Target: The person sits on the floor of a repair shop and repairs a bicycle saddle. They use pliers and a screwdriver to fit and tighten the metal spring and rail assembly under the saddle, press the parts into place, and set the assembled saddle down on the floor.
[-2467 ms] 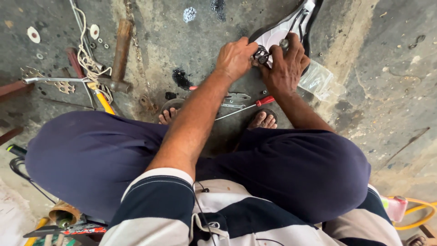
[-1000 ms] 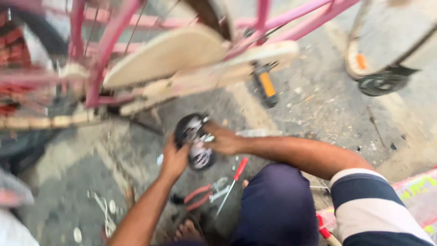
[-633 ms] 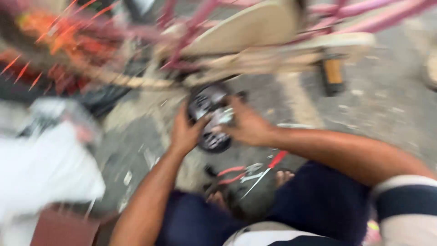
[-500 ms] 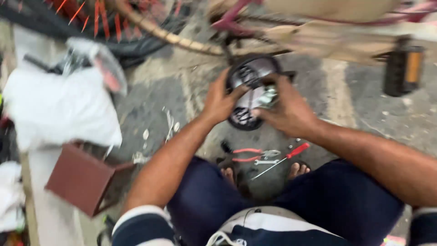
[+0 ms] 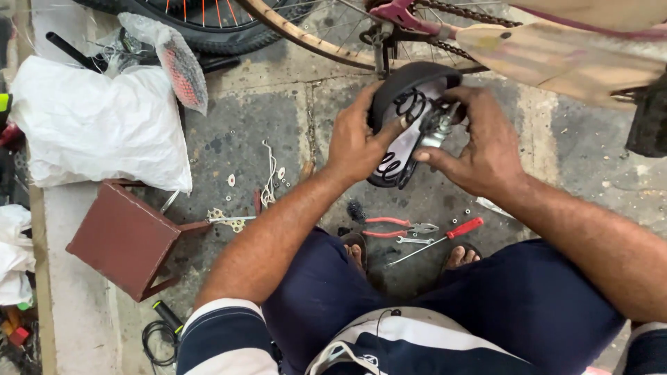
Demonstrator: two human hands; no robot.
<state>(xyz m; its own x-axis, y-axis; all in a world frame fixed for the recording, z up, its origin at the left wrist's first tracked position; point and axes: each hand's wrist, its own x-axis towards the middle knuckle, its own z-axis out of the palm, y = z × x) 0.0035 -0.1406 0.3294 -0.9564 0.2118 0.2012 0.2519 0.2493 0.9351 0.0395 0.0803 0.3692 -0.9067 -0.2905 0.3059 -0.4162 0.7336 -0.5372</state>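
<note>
View's finally stopped swinging since half a second ago: the upturned saddle [image 5: 410, 118] is still up by the wheel [image 5: 313, 35], left hand [image 5: 358, 142] gripping its edge, right hand [image 5: 479, 149] pinching the metal clamp [image 5: 436, 125] underneath.

Bare left hand [image 5: 358, 142], bare right hand [image 5: 479, 149]; forearms uncovered. Navy-and-white striped short-sleeved shirt [image 5: 229, 340] behind hands. Dark navy trousers [image 5: 486, 305]. Sandalled toes [image 5: 406, 255] below hands.

Bicycle wheel [image 5: 208, 28] cut off by top edge; pedal [image 5: 649, 118] cropped at right edge; saddle [image 5: 410, 125] clamp partly hidden behind right hand [image 5: 479, 146].
</note>
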